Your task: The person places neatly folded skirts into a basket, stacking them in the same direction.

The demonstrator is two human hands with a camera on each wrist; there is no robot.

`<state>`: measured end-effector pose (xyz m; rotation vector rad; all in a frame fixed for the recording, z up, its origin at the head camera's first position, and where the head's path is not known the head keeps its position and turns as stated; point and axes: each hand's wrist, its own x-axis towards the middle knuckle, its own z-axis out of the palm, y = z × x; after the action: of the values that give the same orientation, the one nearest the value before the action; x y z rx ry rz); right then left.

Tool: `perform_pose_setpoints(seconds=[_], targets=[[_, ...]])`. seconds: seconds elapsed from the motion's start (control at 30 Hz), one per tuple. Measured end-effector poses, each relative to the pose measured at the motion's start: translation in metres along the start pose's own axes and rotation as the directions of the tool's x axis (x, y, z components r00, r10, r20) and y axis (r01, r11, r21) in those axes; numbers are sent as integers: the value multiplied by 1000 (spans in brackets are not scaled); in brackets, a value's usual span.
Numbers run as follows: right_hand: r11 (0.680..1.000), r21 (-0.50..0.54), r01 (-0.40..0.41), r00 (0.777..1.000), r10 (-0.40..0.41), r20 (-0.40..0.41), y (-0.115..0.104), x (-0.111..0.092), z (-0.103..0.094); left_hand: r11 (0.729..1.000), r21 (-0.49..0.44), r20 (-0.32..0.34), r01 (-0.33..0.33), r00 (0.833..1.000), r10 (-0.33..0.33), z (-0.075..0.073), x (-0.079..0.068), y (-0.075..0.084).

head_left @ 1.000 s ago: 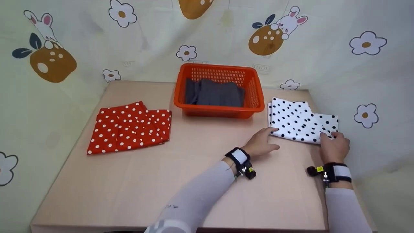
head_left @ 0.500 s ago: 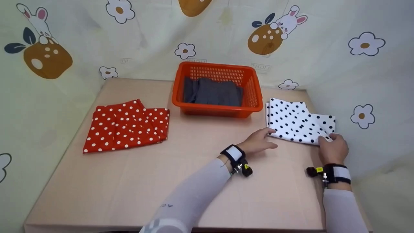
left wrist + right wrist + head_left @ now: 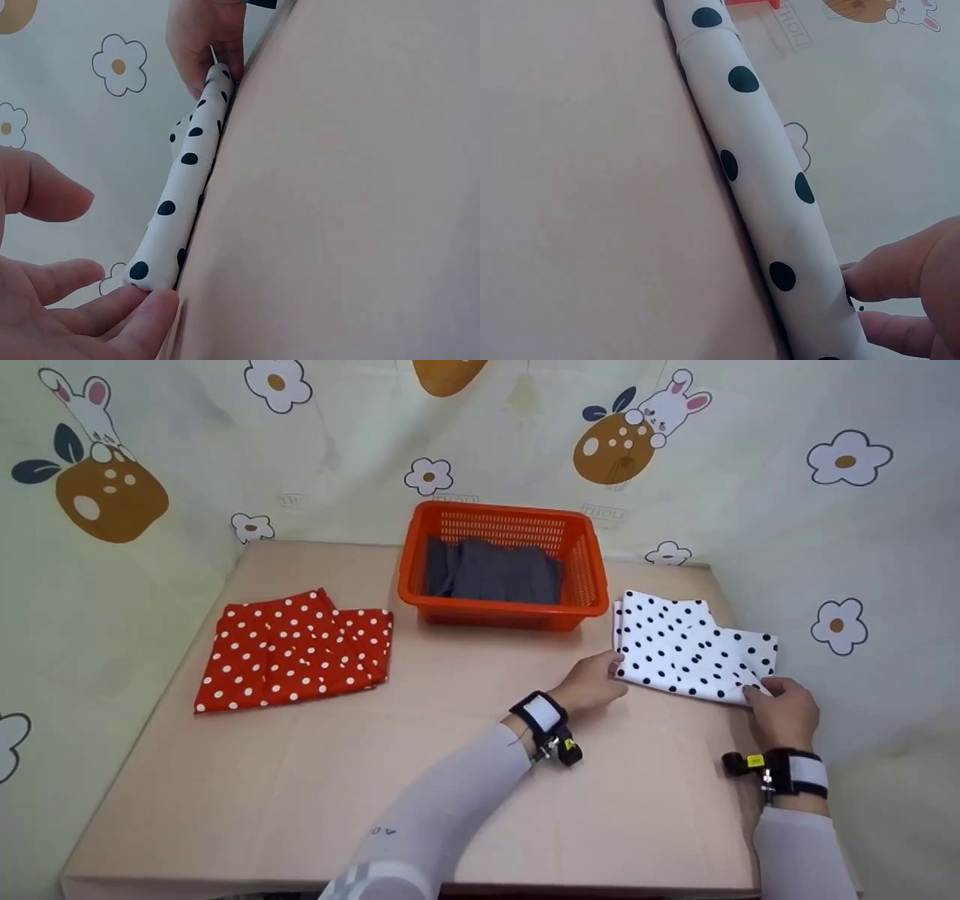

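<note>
On the right of the table lies a folded white cloth with black dots (image 3: 675,645), its near edge a thick rounded fold in both wrist views. My left hand (image 3: 590,682) is at the cloth's near left corner. Its fingertips (image 3: 154,315) touch the end of the fold, while the thumb and fingers stay spread apart. At the near right corner, my right hand (image 3: 784,709) pinches the cloth between thumb and fingers. The right wrist view shows its thumb and a finger (image 3: 889,277) at the cloth's edge.
An orange basket (image 3: 502,613) stands at the back middle, with a folded grey cloth (image 3: 506,574) inside. A folded red cloth with white dots (image 3: 296,652) lies on the left of the table (image 3: 300,795). Patterned sheeting (image 3: 900,585) hangs close behind and along the right side.
The white dotted cloth has shifted slightly toward me, its right end most. My right hand has come nearer with it; my left fingertips have moved to the cloth's left edge.
</note>
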<state>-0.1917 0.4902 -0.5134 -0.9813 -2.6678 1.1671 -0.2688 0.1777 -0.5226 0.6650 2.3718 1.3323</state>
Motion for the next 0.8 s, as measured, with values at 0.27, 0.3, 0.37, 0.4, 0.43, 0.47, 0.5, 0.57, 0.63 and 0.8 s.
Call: perform_pose_setpoints(seconds=[0.27,0.3,0.37,0.4,0.43,0.47,0.5,0.57,0.63,0.8], targets=[[1000,7,23,1000,-23,6,19,-24,-5,945,320,160,-62,987,11,-2,-20,3],[1000,4,19,1000,-19,2,21,-28,-6,930,358,184,-88,983,23,-1,-24,4],[1000,-5,18,1000,-18,-1,24,-37,-6,892,428,230,-149,972,52,-3,-32,5],[1000,-14,18,1000,-18,2,25,-40,-6,870,459,252,-180,966,67,-3,-36,6],[999,-27,21,1000,-20,9,26,-44,-6,845,491,270,-210,959,82,-4,-40,6],[999,-39,26,999,-25,21,27,-47,-6,819,522,288,-237,953,92,-5,-44,7],[998,-57,37,999,-35,35,27,-50,-6,792,553,304,-258,948,97,-5,-49,8],[992,-106,66,996,-59,70,27,-55,-7,755,591,334,-284,938,92,-7,-58,10],[982,-160,103,991,-86,106,27,-60,-8,733,611,356,-300,931,85,-9,-68,12],[950,-251,188,975,-149,165,24,-71,-5,715,618,382,-327,920,90,-18,-95,13]])
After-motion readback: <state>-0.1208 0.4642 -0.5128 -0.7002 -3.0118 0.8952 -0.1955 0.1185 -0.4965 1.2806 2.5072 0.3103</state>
